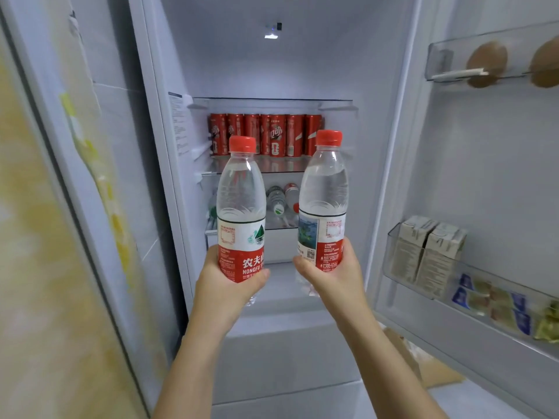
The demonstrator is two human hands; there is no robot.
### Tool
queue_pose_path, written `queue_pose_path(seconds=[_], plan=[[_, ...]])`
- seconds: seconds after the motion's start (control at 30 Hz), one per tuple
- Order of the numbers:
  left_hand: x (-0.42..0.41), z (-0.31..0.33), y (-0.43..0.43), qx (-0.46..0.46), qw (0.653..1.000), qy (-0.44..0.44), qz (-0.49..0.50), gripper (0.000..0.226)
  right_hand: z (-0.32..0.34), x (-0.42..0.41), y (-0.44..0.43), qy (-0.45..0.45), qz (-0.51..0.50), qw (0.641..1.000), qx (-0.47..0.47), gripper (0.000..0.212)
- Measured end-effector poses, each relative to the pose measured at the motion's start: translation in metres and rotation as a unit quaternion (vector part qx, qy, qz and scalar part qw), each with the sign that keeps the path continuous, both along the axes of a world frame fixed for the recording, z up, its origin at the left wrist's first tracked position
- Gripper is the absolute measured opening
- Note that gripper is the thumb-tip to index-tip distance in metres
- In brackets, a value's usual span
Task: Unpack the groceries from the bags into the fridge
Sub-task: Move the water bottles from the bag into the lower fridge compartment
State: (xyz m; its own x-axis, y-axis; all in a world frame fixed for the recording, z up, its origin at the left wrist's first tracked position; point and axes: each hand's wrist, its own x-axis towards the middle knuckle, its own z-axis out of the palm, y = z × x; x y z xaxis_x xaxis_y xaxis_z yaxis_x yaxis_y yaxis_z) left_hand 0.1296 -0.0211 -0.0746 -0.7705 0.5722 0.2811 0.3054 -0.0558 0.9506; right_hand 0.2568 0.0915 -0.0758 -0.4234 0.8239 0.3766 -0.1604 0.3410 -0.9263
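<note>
Left forearm and right forearm, head view, are stretching up from the bottom edge toward the open fridge.

Left grip is wrapping around the lower, red-labelled part of the left water bottle, with the thumb pressing on the label. Right grip is curling around the lower part of the right water bottle in the same way. Both bottles are standing upright with red caps on, side by side but not touching. They are being held in the air in front of the fridge compartment and are not resting on any shelf.

Behind them, a row of red cans is standing on a glass shelf. One level lower, more bottles are lying on their sides, partly hidden by the held pair. White drawer front is sitting below the grips.

Fridge door is standing open at right. Upper door bin is holding two brown rounded items; cannot tell what they are. Lower door bin is carrying two pale cartons, upright and touching each other. Further along the door, small blue and green packets are lining up. Brown cardboard piece is showing below the door. Yellow-patterned wall is filling the left side.
</note>
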Motion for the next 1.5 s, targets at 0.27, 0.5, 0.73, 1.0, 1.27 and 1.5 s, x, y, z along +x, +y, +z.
queue_pose_path(seconds=[0.27, 0.5, 0.73, 1.0, 1.27, 1.5], plan=[[-0.045, -0.031, 0.067, -0.012, 1.000, -0.020, 0.018, 0.050, -0.023, -0.053, 0.072, -0.009, 0.002, 1.000, 0.004, 0.049], [-0.075, -0.048, 0.131, -0.003, 1.000, -0.027, 0.005, 0.056, -0.041, -0.097, 0.137, -0.022, 0.019, 1.000, 0.010, 0.053], [-0.097, -0.086, 0.175, 0.011, 0.997, -0.063, 0.040, 0.058, -0.076, -0.126, 0.184, -0.047, 0.056, 0.997, -0.009, 0.056], [-0.115, -0.135, 0.198, -0.040, 0.995, -0.085, 0.046, 0.052, -0.137, -0.142, 0.205, -0.089, 0.093, 0.989, -0.078, 0.054], [-0.132, -0.164, 0.212, -0.071, 0.992, -0.106, 0.013, 0.053, -0.167, -0.158, 0.213, -0.122, 0.052, 0.987, -0.094, 0.061], [-0.149, -0.183, 0.219, -0.085, 0.991, -0.107, 0.005, 0.050, -0.181, -0.163, 0.215, -0.129, 0.035, 0.987, -0.091, 0.057]])
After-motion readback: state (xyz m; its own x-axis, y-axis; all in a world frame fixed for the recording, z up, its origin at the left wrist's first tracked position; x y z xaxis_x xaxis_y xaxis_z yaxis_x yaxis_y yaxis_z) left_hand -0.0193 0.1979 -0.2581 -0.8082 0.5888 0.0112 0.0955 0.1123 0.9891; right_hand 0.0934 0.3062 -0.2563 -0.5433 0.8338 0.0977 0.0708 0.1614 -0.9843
